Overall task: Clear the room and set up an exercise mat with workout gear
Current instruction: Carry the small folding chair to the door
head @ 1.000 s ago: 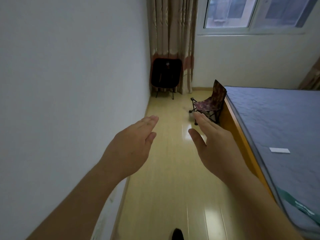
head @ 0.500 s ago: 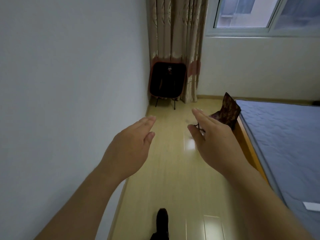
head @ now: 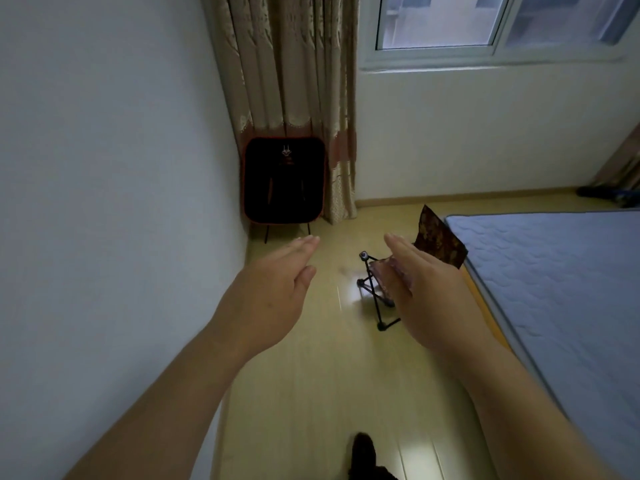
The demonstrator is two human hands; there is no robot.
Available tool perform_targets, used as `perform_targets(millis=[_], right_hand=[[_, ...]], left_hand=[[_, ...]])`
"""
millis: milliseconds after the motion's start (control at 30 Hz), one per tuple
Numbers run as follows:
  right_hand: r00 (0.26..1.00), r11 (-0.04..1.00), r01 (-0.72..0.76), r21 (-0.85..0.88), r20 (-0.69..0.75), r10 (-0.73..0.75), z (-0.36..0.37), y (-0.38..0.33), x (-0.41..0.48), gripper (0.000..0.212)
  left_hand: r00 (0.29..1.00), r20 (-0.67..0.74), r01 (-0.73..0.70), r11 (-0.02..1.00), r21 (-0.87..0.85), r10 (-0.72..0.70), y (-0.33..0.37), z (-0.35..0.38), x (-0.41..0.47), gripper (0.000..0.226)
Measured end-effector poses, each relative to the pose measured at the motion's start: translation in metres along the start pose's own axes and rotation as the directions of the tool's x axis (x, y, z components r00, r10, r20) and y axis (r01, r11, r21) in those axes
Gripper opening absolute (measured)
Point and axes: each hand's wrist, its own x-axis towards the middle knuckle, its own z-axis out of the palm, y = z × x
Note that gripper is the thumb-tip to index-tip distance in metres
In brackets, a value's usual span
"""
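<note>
The left hand point(head: 273, 289) and right hand point(head: 429, 296) stretch forward, fingers straight and together, holding nothing. The folding chair point(head: 438, 244), brownish patterned fabric on thin black legs, stands just beside the bed point(head: 554, 289), partly behind the right hand, apparently untouched.

It was a bedroom in somebody's home. A bed point(head: 554, 289) with a bare blue quilted mattress filled the right side, beside a narrow strip of pale, glossy plank floor point(head: 311, 393). Beige patterned curtains point(head: 294, 81) hung in the corner next to a white-framed window point(head: 440, 22). The walls point(head: 104, 168) were plain white. A black folding chair point(head: 284, 181) stood against the curtains, and a patterned folding chair point(head: 440, 244) just beside the bed.
</note>
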Motion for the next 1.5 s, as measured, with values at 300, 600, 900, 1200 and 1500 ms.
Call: perform_targets(millis=[300,600,900,1200,1500], right_hand=[[0.996,0.993,-0.091,0.071,0.01,0.091,0.07,0.101,0.221,0.054],[0.994,0.99,-0.109,0.09,-0.015,0.11,0.11,0.141,0.441,0.047],[0.924,0.923,-0.376,0.086,-0.038,0.38,0.166,0.214,0.609,0.051],[0.594,0.616,-0.732,0.291,-0.169,0.786,0.189,0.274,0.719,0.05],[0.224,0.345,-0.696,0.63,-0.266,0.938,0.194,0.374,0.776,0.051]], left_hand=[[0.996,0.079,-0.026,0.999,-0.02,0.027,-0.081,0.056,0.234,0.047],[0.997,0.073,-0.029,0.997,-0.064,0.034,-0.151,0.061,0.459,0.045],[0.927,0.276,-0.216,0.963,-0.16,0.254,-0.248,0.126,0.678,0.046],[0.647,0.492,-0.494,0.812,-0.311,0.582,-0.25,0.194,0.899,0.043],[0.478,0.658,-0.214,0.804,-0.555,0.582,-0.173,0.332,1.025,0.031]])
